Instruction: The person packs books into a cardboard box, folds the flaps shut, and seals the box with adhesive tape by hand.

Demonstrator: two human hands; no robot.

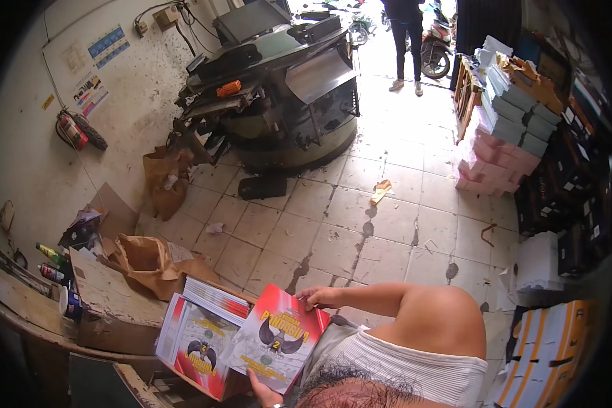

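Note:
Neither of my hands shows in this view. Close in front of me a co-worker in a white ribbed top [415,370] is seen from above, bent toward the left. One of that person's hands [323,297] pinches the upper corner of a red and white booklet [272,336] with a dark winged emblem. A second hand [264,393], with something pale around the wrist, holds its lower edge; it appears to be the same person's. Beneath and left lies a matching booklet [200,353] in an open box, beside a row of upright booklets [214,297].
A large dark machine [292,95] stands on the tiled floor ahead. Crumpled brown paper [146,258] lies left, near a worn wooden bench [105,282]. Paper stacks [506,129] and dark boxes [557,187] line the right side. Another person [406,41] stands at the doorway.

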